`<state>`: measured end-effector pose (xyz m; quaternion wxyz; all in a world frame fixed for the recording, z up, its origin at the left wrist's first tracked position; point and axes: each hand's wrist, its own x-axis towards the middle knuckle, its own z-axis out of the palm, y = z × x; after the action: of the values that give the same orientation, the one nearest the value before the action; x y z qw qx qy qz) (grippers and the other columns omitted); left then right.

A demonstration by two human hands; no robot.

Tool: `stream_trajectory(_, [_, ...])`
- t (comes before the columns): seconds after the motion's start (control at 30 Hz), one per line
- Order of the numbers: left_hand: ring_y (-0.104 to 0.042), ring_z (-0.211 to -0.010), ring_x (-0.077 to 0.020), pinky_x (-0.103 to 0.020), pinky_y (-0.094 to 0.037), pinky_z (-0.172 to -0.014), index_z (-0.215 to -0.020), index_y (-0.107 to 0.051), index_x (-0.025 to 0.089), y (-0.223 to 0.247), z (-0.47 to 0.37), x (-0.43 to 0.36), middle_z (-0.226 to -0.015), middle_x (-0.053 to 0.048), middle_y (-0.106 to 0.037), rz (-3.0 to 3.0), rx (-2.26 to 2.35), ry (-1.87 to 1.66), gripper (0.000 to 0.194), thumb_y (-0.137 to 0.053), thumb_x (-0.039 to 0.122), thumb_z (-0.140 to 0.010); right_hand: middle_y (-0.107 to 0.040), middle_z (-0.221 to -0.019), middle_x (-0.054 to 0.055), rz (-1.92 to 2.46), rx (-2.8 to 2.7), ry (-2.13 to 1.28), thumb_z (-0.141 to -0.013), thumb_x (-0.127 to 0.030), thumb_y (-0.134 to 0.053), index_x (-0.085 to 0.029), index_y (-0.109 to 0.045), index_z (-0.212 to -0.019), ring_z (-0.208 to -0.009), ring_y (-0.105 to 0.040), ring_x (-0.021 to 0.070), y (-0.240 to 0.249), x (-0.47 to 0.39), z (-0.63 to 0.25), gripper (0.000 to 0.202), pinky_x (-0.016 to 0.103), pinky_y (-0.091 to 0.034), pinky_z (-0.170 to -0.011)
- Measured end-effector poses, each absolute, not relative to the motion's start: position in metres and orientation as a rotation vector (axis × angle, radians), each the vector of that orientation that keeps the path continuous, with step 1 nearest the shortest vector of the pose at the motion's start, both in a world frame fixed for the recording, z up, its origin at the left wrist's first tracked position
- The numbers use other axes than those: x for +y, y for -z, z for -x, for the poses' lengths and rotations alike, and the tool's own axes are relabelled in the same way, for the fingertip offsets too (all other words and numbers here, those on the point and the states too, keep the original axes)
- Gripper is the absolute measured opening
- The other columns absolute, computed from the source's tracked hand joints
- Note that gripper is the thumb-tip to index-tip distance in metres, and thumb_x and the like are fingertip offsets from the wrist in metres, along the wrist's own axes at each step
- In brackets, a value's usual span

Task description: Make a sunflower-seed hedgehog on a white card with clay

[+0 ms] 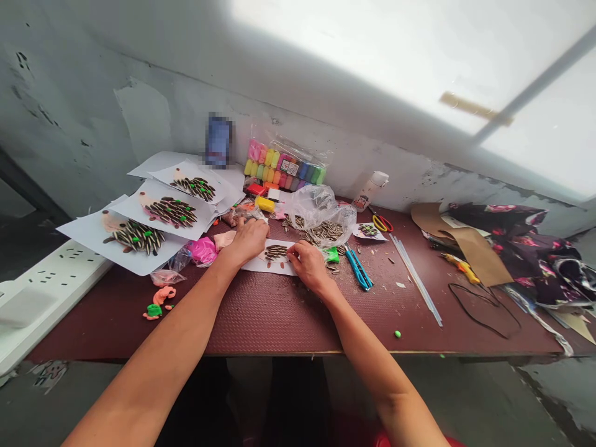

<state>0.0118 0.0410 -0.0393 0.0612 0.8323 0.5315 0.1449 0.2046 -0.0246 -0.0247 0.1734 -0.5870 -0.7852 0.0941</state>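
A small white sheet (261, 264) lies on the dark red table, bearing a pale shape covered with rows of striped sunflower seeds (276, 252). My left hand (250, 238) rests at the sheet's upper left corner with its fingers bent; whether they hold anything is hidden. My right hand (307, 262) is at the right side of the seed rows, its fingers pinched together over the sheet, and what lies between them is too small to make out. Behind my right hand, loose seeds (326, 231) spill from a clear plastic bag (316, 200). Green clay (332, 254) sits beside that hand.
Finished seed hedgehog sheets (171, 211) are stacked at the left, near a power strip (51, 279). Behind stand coloured clay packs (284, 167) and a white bottle (371, 189). Rightward lie a blue cutter (357, 268), scissors (382, 222), clear sticks (416, 279) and a glue gun (460, 267).
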Motion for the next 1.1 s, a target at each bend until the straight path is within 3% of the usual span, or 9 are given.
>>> stream_trajectory(0.4, [-0.063,-0.109,-0.0319,-0.055,-0.039,-0.103,-0.092,-0.073,0.018,0.04,-0.012,0.044,-0.107,-0.015,-0.074,-2.509,1.63,-0.442,0.029,-0.048,0.008,-0.084,-0.068,-0.098,0.005,1.721,-2.327,-0.193,-0.096,-0.019,-0.056,-0.02,-0.071,-0.095,-0.089,-0.061,0.0166,0.02,-0.024,-0.2,0.015,0.026,-0.038,-0.073])
stream_trajectory(0.83, [-0.064,-0.107,-0.0319,-0.055,-0.039,-0.102,-0.091,-0.074,0.018,0.041,-0.011,0.044,-0.107,-0.015,-0.074,-2.538,1.616,-0.428,0.029,-0.047,0.009,-0.085,-0.069,-0.091,0.004,1.735,-2.017,-0.244,-0.091,-0.016,-0.059,-0.019,-0.074,-0.094,-0.079,-0.061,0.0157,0.016,-0.015,-0.218,0.016,0.026,-0.042,-0.074])
stream_trajectory(1.1, [-0.064,-0.108,-0.0322,-0.051,-0.042,-0.098,-0.091,-0.073,0.018,0.04,-0.009,0.043,-0.109,-0.014,-0.074,-2.532,1.594,-0.413,0.026,-0.049,0.011,-0.086,-0.068,-0.098,0.009,1.936,-1.958,-0.039,-0.095,-0.017,-0.054,-0.018,-0.078,-0.1,-0.094,-0.059,0.0212,0.02,-0.004,-0.237,0.024,0.029,-0.042,-0.08])
